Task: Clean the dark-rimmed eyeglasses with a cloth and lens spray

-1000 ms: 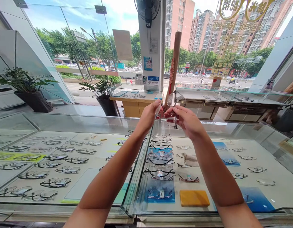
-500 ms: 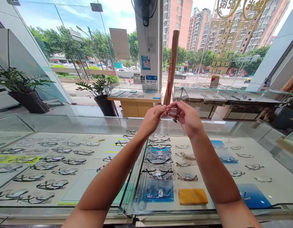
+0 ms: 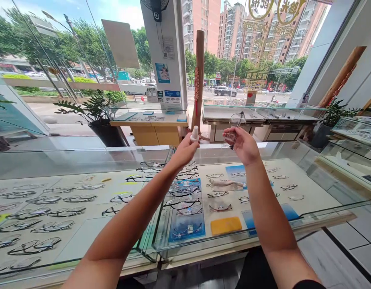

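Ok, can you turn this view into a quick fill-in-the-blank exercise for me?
The left hand holds a spray bottle with a ____ top.
The right hand holds a pair of ____.
In the display case, the orange-yellow block lies ____ two blue cards.

Missing words: white; eyeglasses; between.

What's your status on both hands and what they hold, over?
Left hand holding white-topped bottle, top up. Right hand holding glasses, one lens above the other. Hands apart, nothing visible between them.
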`<state>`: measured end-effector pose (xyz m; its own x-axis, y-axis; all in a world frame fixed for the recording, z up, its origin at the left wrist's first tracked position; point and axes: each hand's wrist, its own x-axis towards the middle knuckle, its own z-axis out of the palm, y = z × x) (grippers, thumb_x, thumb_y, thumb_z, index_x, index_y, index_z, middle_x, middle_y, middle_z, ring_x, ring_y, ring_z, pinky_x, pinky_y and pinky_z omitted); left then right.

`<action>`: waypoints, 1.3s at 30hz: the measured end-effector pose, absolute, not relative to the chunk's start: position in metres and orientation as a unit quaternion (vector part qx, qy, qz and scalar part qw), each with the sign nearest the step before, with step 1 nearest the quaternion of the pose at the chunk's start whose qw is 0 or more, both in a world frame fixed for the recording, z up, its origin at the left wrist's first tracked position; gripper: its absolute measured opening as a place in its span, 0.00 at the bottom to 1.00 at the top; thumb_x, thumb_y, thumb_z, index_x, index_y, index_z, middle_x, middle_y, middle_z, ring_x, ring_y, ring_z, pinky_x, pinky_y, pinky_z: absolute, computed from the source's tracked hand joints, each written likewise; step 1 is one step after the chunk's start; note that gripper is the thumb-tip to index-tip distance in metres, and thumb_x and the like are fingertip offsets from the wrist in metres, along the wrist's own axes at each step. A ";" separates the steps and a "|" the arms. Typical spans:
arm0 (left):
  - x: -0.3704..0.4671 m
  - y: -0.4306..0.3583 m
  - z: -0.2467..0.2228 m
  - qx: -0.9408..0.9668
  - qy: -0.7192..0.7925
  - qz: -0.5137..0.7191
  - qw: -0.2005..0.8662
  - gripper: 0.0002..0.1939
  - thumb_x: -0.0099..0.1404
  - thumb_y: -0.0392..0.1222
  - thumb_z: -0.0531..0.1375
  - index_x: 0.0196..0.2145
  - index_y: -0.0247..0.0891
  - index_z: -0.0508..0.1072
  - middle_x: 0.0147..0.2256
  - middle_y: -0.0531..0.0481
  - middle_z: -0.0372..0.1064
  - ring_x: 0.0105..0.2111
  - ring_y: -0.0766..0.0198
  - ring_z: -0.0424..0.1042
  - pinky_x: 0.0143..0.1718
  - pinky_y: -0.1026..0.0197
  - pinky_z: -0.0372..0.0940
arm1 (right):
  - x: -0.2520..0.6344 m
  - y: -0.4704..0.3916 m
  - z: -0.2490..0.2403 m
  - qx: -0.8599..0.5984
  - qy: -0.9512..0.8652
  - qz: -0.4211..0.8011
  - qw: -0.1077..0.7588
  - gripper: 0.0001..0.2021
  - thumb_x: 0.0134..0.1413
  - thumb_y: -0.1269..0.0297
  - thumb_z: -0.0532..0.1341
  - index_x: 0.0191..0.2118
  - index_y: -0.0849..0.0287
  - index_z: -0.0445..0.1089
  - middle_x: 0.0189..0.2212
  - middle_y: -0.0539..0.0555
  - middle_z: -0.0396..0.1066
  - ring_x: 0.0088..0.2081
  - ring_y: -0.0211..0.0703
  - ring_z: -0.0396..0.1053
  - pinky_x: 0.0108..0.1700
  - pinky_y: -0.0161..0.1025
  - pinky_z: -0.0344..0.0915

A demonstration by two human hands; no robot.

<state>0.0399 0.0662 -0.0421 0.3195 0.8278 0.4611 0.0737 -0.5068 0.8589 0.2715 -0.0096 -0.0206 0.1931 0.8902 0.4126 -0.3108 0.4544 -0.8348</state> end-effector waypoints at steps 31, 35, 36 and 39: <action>0.154 0.043 -0.118 0.858 0.422 0.280 0.085 0.17 0.74 0.39 0.60 0.59 0.35 0.71 0.57 0.33 0.74 0.59 0.44 0.73 0.62 0.47 0.66 | 0.303 0.006 -0.078 -0.266 -0.390 0.406 0.783 0.10 0.55 0.51 0.67 0.33 0.51 0.77 0.39 0.53 0.83 0.45 0.46 0.78 0.48 0.41 0.74; 0.158 0.010 -0.140 0.946 0.303 0.099 0.065 0.15 0.73 0.47 0.67 0.52 0.36 0.78 0.53 0.34 0.78 0.56 0.40 0.77 0.58 0.46 0.69 | 0.307 0.006 -0.080 -0.268 -0.395 0.393 0.786 0.11 0.56 0.50 0.67 0.34 0.51 0.75 0.40 0.53 0.83 0.45 0.46 0.79 0.48 0.43 0.74; 0.160 0.006 -0.147 0.948 0.303 0.075 0.068 0.14 0.72 0.47 0.68 0.50 0.36 0.79 0.53 0.33 0.78 0.55 0.39 0.77 0.56 0.46 0.69 | 0.307 0.007 -0.081 -0.269 -0.400 0.390 0.784 0.11 0.56 0.49 0.67 0.35 0.51 0.75 0.40 0.53 0.83 0.45 0.46 0.79 0.48 0.43 0.74; 0.165 0.001 -0.159 0.944 0.310 0.062 0.090 0.07 0.74 0.43 0.65 0.43 0.37 0.80 0.48 0.35 0.81 0.49 0.42 0.80 0.47 0.50 0.70 | 0.308 0.007 -0.082 -0.273 -0.409 0.384 0.781 0.12 0.57 0.48 0.68 0.35 0.50 0.75 0.40 0.53 0.83 0.45 0.47 0.79 0.48 0.44 0.73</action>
<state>0.1653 0.0009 -0.1590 0.7998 0.5973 0.0600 0.5751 -0.7910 0.2089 0.3081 0.0071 -0.0823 0.3705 0.8234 0.4297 -0.3768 0.5561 -0.7408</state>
